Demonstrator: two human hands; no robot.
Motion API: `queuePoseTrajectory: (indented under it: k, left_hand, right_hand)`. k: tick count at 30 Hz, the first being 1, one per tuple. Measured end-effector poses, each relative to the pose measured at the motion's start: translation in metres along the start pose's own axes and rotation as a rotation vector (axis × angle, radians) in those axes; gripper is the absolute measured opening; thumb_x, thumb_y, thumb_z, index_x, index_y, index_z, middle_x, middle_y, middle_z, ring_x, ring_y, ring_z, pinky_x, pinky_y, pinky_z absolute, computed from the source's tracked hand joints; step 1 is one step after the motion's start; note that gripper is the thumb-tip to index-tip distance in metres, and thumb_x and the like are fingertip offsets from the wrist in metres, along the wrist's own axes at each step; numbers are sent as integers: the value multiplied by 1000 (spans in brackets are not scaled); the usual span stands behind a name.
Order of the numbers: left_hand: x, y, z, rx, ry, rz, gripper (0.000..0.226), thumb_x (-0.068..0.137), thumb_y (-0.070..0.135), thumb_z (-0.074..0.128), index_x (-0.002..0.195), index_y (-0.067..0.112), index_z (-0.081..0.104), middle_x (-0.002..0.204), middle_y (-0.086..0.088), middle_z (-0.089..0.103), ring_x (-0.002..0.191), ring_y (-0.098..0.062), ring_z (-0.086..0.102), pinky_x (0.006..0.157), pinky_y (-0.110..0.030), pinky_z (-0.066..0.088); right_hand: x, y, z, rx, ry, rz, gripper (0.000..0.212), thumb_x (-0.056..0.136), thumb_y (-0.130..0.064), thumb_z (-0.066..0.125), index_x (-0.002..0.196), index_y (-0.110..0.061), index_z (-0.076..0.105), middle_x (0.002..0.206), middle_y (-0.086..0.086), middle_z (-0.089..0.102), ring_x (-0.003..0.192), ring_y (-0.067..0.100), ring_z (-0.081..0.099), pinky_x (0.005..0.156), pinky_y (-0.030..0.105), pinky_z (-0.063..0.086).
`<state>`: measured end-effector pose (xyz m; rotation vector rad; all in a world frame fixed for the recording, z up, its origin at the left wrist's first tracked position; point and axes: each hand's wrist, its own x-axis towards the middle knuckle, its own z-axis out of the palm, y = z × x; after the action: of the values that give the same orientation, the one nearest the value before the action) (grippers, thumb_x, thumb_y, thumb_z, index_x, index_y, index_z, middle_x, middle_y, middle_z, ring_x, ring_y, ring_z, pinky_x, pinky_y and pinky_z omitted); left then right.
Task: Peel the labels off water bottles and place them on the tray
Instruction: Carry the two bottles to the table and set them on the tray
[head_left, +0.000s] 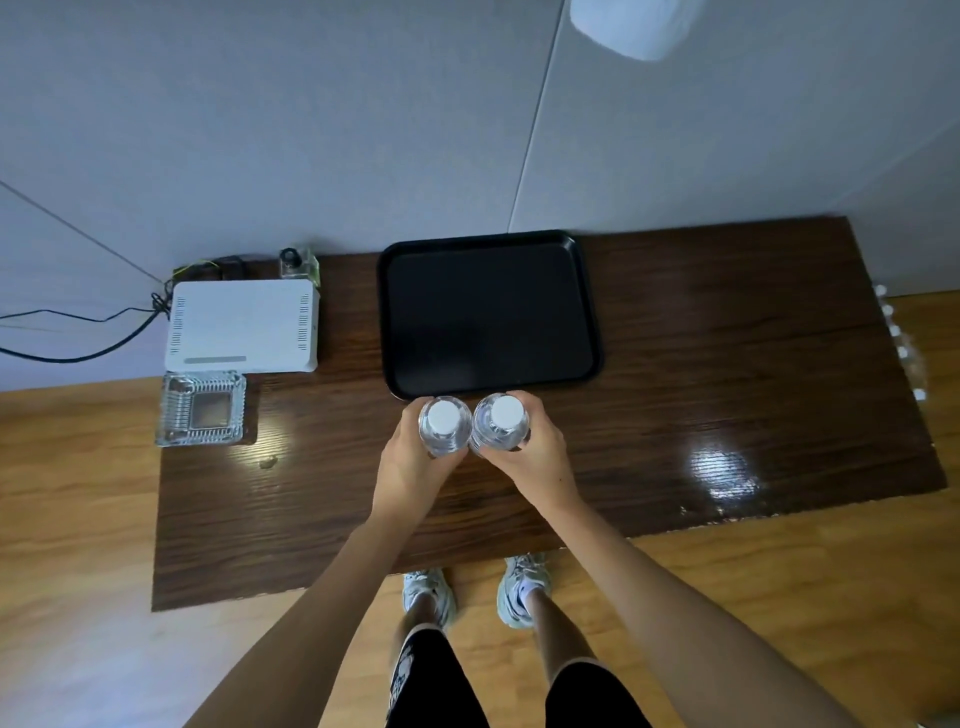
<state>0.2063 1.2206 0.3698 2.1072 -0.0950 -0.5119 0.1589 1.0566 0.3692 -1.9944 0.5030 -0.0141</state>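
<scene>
Head view: two clear water bottles with white caps are held upright, side by side and touching, just in front of the near edge of the black tray (395, 312). The left bottle (443, 425) is grasped by the left hand (410, 462), the right bottle (502, 421) by the right hand (537, 457), fingers wrapped round each body. Labels cannot be made out from above. The tray is set at the far edge of the dark wooden table (727, 389). A white router (241, 325) sits at the far left corner, a clear glass ashtray (201, 408) just in front of it. More capped bottles (896, 332) are seen past the right edge.
</scene>
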Motion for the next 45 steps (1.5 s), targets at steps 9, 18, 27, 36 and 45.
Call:
queuePoseTrajectory:
  k: [9,18,27,36,45]
  left_hand:
    - [37,38,-37,-8,113,125,63,71,45,78,115,53,35,100,35,53,94,8,58,75,-16,46]
    - [110,41,-41,-58,145,84,70,69,29,81,126,30,40,99,24,52,96,-6,54,73,-19,41]
    - [124,16,-30,-107,136,42,68,69,36,80,122,37,36,105,20,54,102,-11,56,83,-30,46]
    - [175,29,-41,-103,162,66,66,69,32,81,120,33,40,104,19,55,99,-10,57,76,-23,44]
    - [242,47,-56,-62,201,62,67,71,30,78,125,22,40,97,17,53,80,2,54,62,-11,35]
  right_hand:
    - [50,-51,-16,-23,-18,-157,58,67,-53,74,114,-55,41,108,-37,54,106,-11,53,79,13,50]
    - [119,-50,8,40,3,-62,65,65,-38,82,118,-40,45,99,-29,56,94,-13,55,75,8,43]
    - [131,-24,33,71,27,-13,67,65,-38,82,121,-37,45,102,-24,58,101,0,57,82,20,47]
    - [182,-38,42,124,65,-23,68,67,-31,83,124,-31,46,109,-15,61,104,8,59,88,31,51]
    - [249,-61,55,119,125,-42,69,68,-28,83,126,-22,45,105,-10,61,100,14,61,88,37,51]
